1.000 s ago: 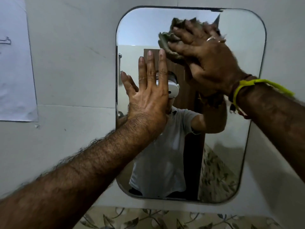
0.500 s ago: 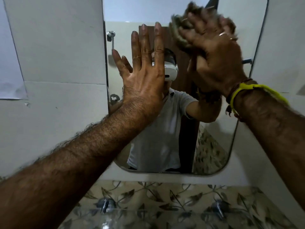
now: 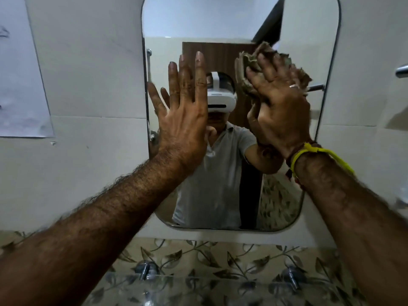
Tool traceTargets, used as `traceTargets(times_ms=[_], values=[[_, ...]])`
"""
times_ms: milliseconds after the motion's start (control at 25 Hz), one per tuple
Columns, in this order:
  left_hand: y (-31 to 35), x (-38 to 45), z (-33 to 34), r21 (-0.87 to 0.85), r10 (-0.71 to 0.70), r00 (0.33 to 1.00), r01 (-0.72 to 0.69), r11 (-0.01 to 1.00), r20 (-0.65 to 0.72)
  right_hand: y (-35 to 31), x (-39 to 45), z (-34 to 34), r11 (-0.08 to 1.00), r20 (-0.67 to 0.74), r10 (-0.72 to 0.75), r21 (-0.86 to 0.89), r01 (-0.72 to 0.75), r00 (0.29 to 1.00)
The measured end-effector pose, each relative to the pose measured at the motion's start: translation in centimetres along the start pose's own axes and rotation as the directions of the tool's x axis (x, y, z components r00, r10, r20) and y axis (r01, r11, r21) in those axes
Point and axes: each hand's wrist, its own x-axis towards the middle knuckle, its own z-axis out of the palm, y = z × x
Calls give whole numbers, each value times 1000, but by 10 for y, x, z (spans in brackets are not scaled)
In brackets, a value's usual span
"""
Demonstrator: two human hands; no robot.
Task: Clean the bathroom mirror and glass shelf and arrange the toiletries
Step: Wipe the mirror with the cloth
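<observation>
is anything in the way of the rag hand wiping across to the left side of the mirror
Yes. The left hand is spread flat against the mirror left of the right hand, which presses the rag on the upper right glass. A leftward wipe at that height would meet it.

"Where are the hands?"

"The left hand (image 3: 184,120) is flat on the mirror (image 3: 238,25), fingers spread and pointing up. The right hand (image 3: 280,111) is next to it, pressing a crumpled brownish cloth (image 3: 247,67) on the glass."

"What is on the right wrist?"

"A yellow string band (image 3: 318,153) and some darker threads."

"What shows in the mirror?"

"A person in a grey shirt with a white headset, and a brown door behind."

"What is under the mirror?"

"Tiles with leaves (image 3: 198,257), and a glass shelf (image 3: 198,290) on two shiny pegs. A paper sheet (image 3: 19,85) hangs on the white wall at the left."
</observation>
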Motion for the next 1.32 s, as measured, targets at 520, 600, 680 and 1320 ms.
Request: traceTargets(times_ms=[520, 600, 680, 1320], values=[[-9, -81, 19, -29, 107, 994, -106, 994, 36, -38, -91, 15, 982, 21, 145, 116, -146, 989], [-8, -96, 22, -95, 152, 987, -148, 984, 44, -48, -125, 22, 994, 114, -79, 82, 70, 990], [-8, -112, 25, -154, 215, 976, -208, 966, 34, -38, -155, 19, 953, 203, -302, 44, 299, 932], [13, -169, 59, -147, 243, 951, -217, 965, 191, -37, -256, 12, 984, 320, -168, 0, 177, 932]])
